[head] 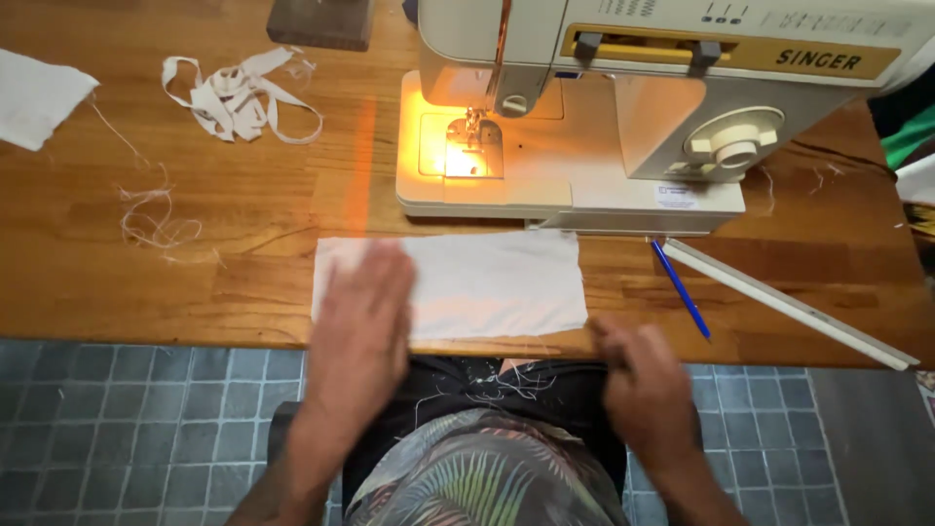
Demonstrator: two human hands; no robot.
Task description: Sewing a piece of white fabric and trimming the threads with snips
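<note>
White cloth rectangle (467, 284) lies flat under the left hand (362, 312), palm spread; right hand (638, 375), loosely curled and empty, hovers beside its corner. Smoothing works best pressed outward evenly.

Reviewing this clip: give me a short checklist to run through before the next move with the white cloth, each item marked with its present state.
1. White cloth lies flat on the wooden table: ok.
2. Left hand rests on the cloth's left end: ok.
3. Right hand has a grip on the cloth: not ok; it is at the table edge, beside the cloth's corner.
4. Sewing machine lamp lit: ok.
5. Blue pen and ruler lie off the cloth: ok.
6. Needle threaded: cannot tell.
</note>
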